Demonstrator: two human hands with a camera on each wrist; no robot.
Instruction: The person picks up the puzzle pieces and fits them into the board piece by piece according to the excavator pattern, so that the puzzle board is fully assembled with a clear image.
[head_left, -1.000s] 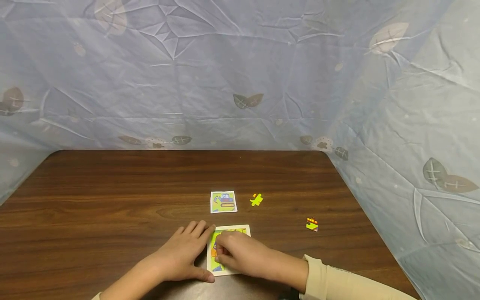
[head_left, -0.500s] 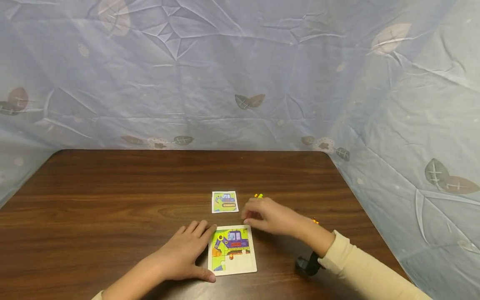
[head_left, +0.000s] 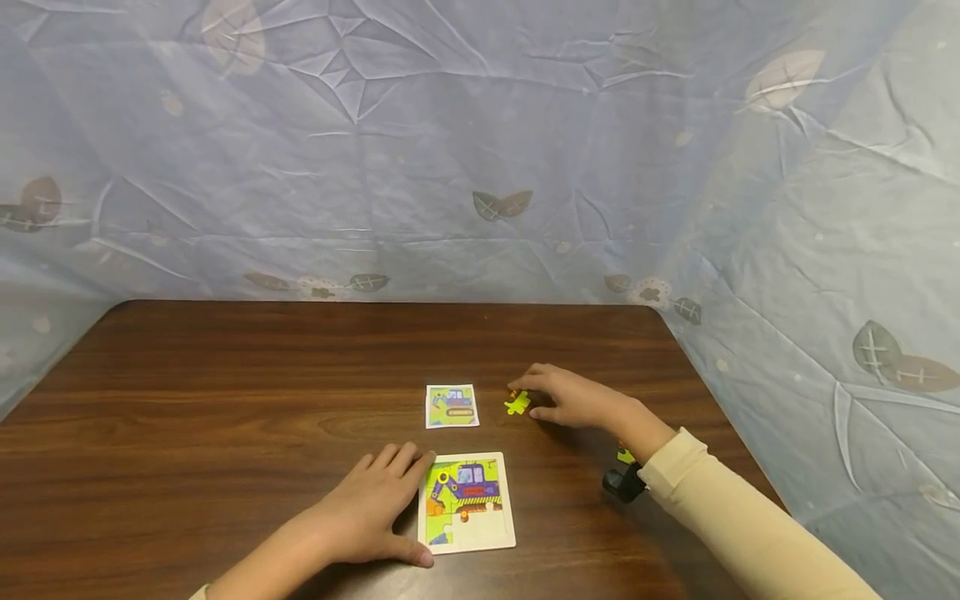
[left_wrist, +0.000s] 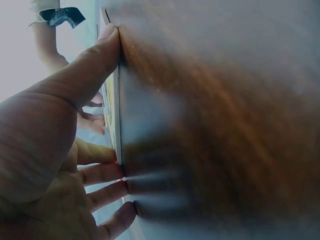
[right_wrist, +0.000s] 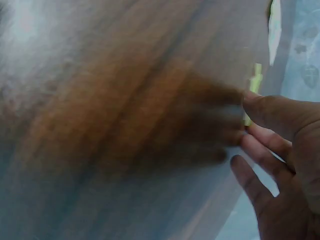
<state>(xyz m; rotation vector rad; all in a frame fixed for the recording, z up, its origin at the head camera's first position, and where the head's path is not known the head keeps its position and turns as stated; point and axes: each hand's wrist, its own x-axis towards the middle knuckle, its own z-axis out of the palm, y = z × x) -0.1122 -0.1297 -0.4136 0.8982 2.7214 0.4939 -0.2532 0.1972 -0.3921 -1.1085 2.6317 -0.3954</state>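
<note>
A jigsaw puzzle (head_left: 463, 487) of a purple excavator lies in a white-edged tray (head_left: 480, 544); its lower right part shows bare white. My left hand (head_left: 367, 504) rests on the table with fingers spread, thumb and index finger at the tray's left edge. Behind and to the right of the tray, my right hand (head_left: 573, 398) reaches over a yellow-green puzzle piece (head_left: 517, 404). Its thumb and fingers stand apart around the piece's right and far sides, with no grip on it showing. In the right wrist view the same piece (right_wrist: 256, 80) appears just past the thumb.
A small picture card (head_left: 452, 406) of the excavator lies behind the tray. Another puzzle piece (head_left: 626, 455) lies mostly hidden under my right forearm. Patterned cloth (head_left: 420, 167) hangs behind the brown table (head_left: 225, 375) and along its right side.
My right hand has left the puzzle tray, moving back and right to the yellow-green piece, and its fingers have spread. The excavator picture is now uncovered. My left hand stays at the tray.
</note>
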